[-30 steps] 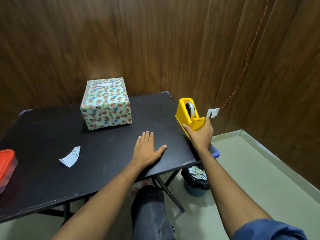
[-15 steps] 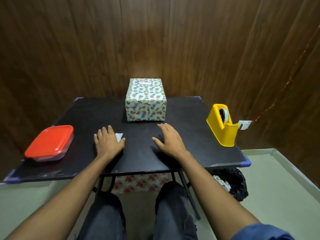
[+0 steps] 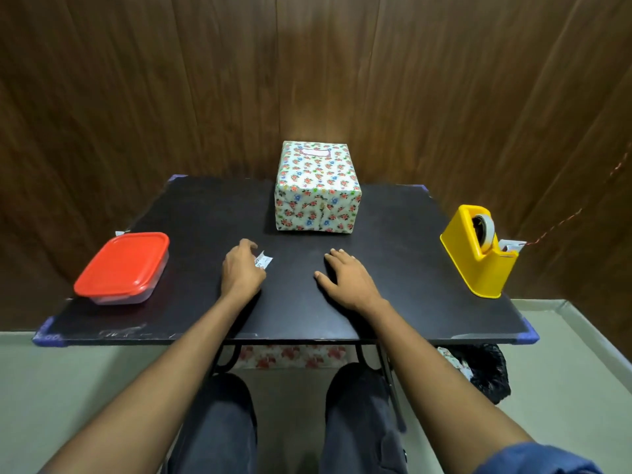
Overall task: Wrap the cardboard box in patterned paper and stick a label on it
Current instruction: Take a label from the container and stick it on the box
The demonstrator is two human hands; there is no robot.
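Observation:
The box (image 3: 316,196), wrapped in white floral paper, stands at the back centre of the black table (image 3: 393,234). A label with a pink border (image 3: 313,152) is stuck on its top. My left hand (image 3: 241,273) lies in front of the box on the left, its fingers curled round a small white paper slip (image 3: 265,261) that sticks out to the right. My right hand (image 3: 345,278) rests flat on the table with the fingers spread and holds nothing.
A red-lidded container (image 3: 123,265) sits at the table's left edge. A yellow tape dispenser (image 3: 478,254) stands at the right edge. Under the table lie floral paper (image 3: 290,357) and a black bin bag (image 3: 485,371). Wood-panelled walls close in behind.
My right hand let go of the tape dispenser and came to rest flat on the table. My left hand moved onto the white slip and curled its fingers round it. The view swung left.

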